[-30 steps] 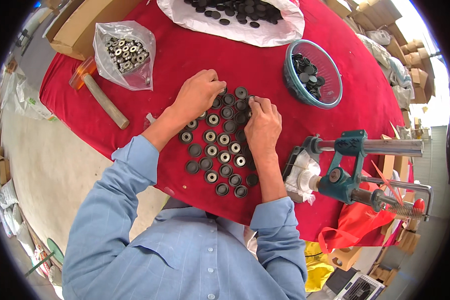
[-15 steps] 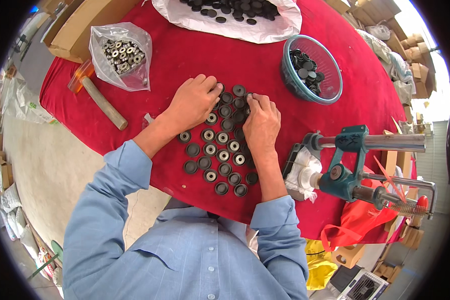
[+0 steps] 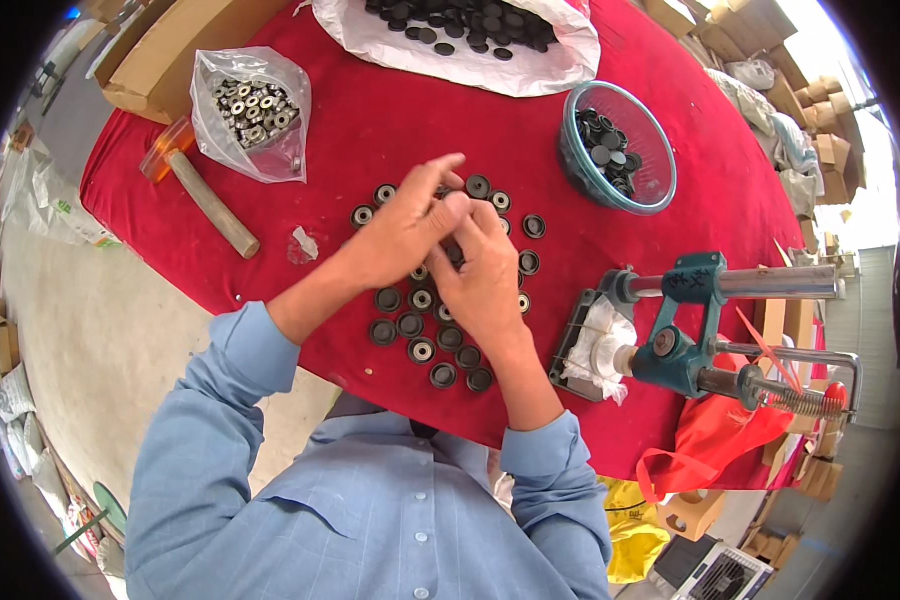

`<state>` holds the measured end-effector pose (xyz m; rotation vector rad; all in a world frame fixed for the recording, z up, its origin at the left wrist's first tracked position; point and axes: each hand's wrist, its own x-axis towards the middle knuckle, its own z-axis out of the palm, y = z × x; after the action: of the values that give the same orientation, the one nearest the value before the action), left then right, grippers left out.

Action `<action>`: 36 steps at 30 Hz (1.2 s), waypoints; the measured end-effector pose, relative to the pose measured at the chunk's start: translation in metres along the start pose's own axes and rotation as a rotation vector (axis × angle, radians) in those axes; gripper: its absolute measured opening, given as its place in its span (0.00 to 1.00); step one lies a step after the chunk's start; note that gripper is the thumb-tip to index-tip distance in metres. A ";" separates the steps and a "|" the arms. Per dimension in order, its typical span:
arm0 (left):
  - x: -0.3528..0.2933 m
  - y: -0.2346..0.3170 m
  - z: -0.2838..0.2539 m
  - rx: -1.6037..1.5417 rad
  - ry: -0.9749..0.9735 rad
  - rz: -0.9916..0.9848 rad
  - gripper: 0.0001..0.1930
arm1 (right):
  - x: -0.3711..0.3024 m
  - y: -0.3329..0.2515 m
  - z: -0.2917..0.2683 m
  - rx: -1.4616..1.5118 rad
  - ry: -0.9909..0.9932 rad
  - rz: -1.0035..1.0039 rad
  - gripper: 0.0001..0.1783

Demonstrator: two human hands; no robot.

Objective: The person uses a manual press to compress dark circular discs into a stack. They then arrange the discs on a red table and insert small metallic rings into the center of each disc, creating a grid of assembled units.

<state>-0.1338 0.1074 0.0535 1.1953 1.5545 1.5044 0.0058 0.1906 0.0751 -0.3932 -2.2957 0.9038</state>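
My left hand point(image 3: 408, 228) and my right hand point(image 3: 482, 275) meet above a group of black round caps point(image 3: 443, 375) on a red cloth. Both have their fingertips bent together, the left index finger reaching past the right hand. Whatever is between the fingers is hidden. Several caps carry a silvery ring-shaped bearing point(image 3: 421, 349) in the middle; others show only a dark hollow. Beyond the fingertips lies another cap point(image 3: 477, 187), and a few caps sit apart to the right of my right hand. My hands cover the middle of the group.
At the far left are a clear bag point(image 3: 278, 165) of metal bearings, an orange-headed mallet point(image 3: 213, 205) and a cardboard box point(image 3: 180, 55). A white sack point(image 3: 560, 75) of black discs lies at the back. To the right stand a bowl point(image 3: 660, 190) of discs and a green hand press point(image 3: 690, 300).
My hands have come together from the two sides of the group of caps. Caps at its left and right edges, covered before, now show. The view has shifted slightly.
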 end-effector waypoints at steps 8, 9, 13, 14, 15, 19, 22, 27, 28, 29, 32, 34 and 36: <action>-0.025 -0.002 0.013 0.153 0.045 0.159 0.39 | -0.006 -0.002 0.007 0.014 -0.033 0.089 0.14; -0.026 -0.002 0.012 0.184 0.040 0.184 0.38 | -0.005 -0.001 0.004 -0.019 -0.064 0.098 0.14; -0.042 0.008 0.001 0.151 0.007 0.088 0.34 | 0.006 0.004 -0.004 0.091 -0.107 0.240 0.10; -0.049 0.012 -0.003 0.099 -0.005 0.019 0.33 | 0.011 0.008 -0.007 0.148 -0.127 0.326 0.09; -0.055 0.015 -0.005 0.036 0.072 -0.042 0.28 | 0.016 0.018 -0.009 0.134 -0.084 0.320 0.09; -0.096 0.004 -0.027 0.127 0.344 0.015 0.21 | 0.035 0.064 -0.015 -0.076 0.072 0.212 0.08; -0.127 -0.010 -0.030 0.255 0.499 0.003 0.18 | 0.042 0.076 -0.015 -0.278 0.060 0.096 0.08; -0.156 -0.016 -0.023 0.403 0.578 -0.035 0.13 | 0.042 0.085 -0.001 -0.449 -0.003 -0.045 0.08; -0.156 -0.013 -0.021 0.402 0.584 -0.031 0.12 | 0.042 0.086 0.001 -0.453 -0.014 -0.051 0.08; -0.155 -0.012 -0.020 0.405 0.575 -0.034 0.11 | 0.041 0.086 0.003 -0.458 -0.025 -0.056 0.08; -0.153 -0.010 -0.020 0.417 0.551 -0.038 0.10 | 0.040 0.086 0.006 -0.479 -0.041 -0.086 0.08; -0.154 -0.010 -0.020 0.427 0.533 -0.040 0.09 | 0.038 0.086 0.005 -0.490 -0.054 -0.100 0.08; -0.154 -0.011 -0.022 0.441 0.526 -0.019 0.09 | 0.035 0.086 0.004 -0.496 -0.076 -0.102 0.09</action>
<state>-0.0993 -0.0417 0.0250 1.0503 2.3344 1.5939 -0.0195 0.2674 0.0287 -0.4485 -2.5732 0.2929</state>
